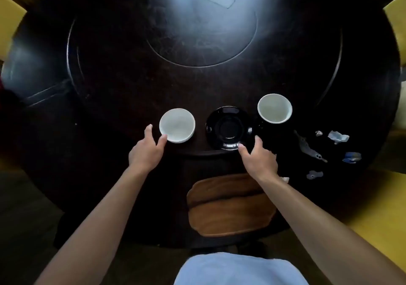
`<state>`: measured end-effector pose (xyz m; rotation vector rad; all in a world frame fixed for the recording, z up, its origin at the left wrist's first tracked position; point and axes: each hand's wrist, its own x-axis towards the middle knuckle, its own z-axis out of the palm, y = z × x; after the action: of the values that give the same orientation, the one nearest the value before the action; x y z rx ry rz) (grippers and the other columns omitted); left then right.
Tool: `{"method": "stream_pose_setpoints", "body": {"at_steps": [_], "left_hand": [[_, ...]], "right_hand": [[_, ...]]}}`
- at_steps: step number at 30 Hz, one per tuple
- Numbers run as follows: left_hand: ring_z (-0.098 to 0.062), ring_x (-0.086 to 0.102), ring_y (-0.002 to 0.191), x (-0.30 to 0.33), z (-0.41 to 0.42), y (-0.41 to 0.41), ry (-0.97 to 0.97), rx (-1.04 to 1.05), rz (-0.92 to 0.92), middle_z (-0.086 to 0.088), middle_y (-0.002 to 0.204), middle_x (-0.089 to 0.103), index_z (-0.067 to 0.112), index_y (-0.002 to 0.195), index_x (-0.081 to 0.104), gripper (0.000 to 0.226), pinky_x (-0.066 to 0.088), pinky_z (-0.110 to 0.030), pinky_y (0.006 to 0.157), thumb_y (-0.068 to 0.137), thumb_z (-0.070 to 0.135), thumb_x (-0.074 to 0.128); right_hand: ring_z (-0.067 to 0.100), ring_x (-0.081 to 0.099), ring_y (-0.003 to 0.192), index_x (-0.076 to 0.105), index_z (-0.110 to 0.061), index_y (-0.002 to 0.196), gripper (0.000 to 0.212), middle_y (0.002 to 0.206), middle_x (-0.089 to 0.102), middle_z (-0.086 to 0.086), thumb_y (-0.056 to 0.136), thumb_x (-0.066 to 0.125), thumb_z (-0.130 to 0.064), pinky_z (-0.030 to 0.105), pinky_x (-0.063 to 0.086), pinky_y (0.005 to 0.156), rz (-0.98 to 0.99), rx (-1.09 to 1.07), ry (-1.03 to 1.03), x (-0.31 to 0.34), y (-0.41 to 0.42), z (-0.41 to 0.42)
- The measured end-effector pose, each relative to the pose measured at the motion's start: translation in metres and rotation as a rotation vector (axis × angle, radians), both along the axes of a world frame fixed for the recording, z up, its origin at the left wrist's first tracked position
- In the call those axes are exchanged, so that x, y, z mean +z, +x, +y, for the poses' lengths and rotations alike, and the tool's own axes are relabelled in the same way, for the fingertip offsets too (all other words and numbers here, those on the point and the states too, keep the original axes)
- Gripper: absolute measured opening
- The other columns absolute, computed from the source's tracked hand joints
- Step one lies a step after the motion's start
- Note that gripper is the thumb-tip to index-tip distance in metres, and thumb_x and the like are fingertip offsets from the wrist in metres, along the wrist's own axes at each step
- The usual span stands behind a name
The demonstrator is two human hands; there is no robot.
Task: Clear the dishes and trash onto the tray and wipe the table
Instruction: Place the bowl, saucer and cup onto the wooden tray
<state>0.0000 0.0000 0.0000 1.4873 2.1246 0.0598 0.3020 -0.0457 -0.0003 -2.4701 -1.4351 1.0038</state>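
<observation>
Now both my arms reach out over the big round dark wooden table (123, 91). My left hand (146, 150) is beside the small white round bowl (177, 125). Its fingers (148, 131) are spread apart and a little bent, and my thumb tip touches the near rim of the bowl. I am not holding the bowl.

My right hand (259, 155) is at the shiny black round saucer (229, 128), which sits in the middle, just right of the bowl. My thumb tip and one finger touch its near edge. These fingers are apart too, and nothing is gripped between them.

A cup that is white inside and dark outside (274, 108) stands upright past the saucer on the right, close to it.

Farther right lie bits of trash on the table: a long crinkly clear wrapper (308, 147), a crumpled pale blue scrap (338, 136), a blue and white crumpled scrap (352, 157), a tiny shiny ball (318, 133) and a small grey crumpled bit (314, 174). They are apart from each other.

A brown wooden tray (228, 210) lies near me, between my two arms, at the near edge of the table. It holds none of the dishes. A light blue cloth (239, 269) is at the very bottom, closest to me.
</observation>
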Motion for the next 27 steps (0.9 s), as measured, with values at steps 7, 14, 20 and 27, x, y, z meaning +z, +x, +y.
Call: {"method": "stream_pose_setpoints", "body": {"at_steps": [7,14,20,27], "left_hand": [[-0.028,0.073,0.089,-0.027,0.023,0.000,-0.025,0.089,-0.288,-0.009,0.095,0.076,0.035,0.153,0.032,0.062,0.057,-0.051,0.091,0.092,0.039,0.045],[-0.026,0.076,0.074,-0.033,0.027,0.003,0.002,0.313,-0.619,-0.013,0.085,0.076,0.028,0.152,0.043,0.057,0.060,-0.037,0.070,0.096,0.014,0.048],[-0.026,0.076,0.076,-0.029,0.027,-0.003,-0.055,0.394,-0.806,-0.018,0.086,0.076,0.025,0.148,0.046,0.057,0.060,-0.029,0.063,0.094,0.006,0.049],[-0.029,0.079,0.081,-0.020,0.001,-0.008,-0.064,0.354,-0.825,-0.013,0.097,0.078,0.023,0.148,0.048,0.058,0.060,-0.033,0.067,0.094,0.002,0.049]], "right_hand": [[0.035,0.058,0.121,0.023,-0.028,0.158,0.073,0.118,0.071,0.013,0.097,0.051,-0.056,0.045,0.049,0.087,0.085,-0.184,0.031,-0.026,-0.011,0.007],[0.012,0.064,0.057,0.025,-0.037,0.158,0.072,0.087,0.074,0.004,0.097,0.062,-0.031,0.024,0.045,0.048,0.473,-0.547,0.091,-0.033,-0.025,0.009],[0.017,0.071,0.065,0.029,-0.031,0.158,0.069,0.093,0.070,-0.001,0.098,0.060,-0.015,0.025,0.038,0.039,0.629,-0.705,0.147,-0.035,-0.032,0.013],[0.011,0.059,0.050,0.036,-0.022,0.155,0.068,0.099,0.069,0.010,0.094,0.062,-0.007,0.025,0.044,0.039,0.714,-0.751,0.212,-0.041,-0.033,0.007]]}}
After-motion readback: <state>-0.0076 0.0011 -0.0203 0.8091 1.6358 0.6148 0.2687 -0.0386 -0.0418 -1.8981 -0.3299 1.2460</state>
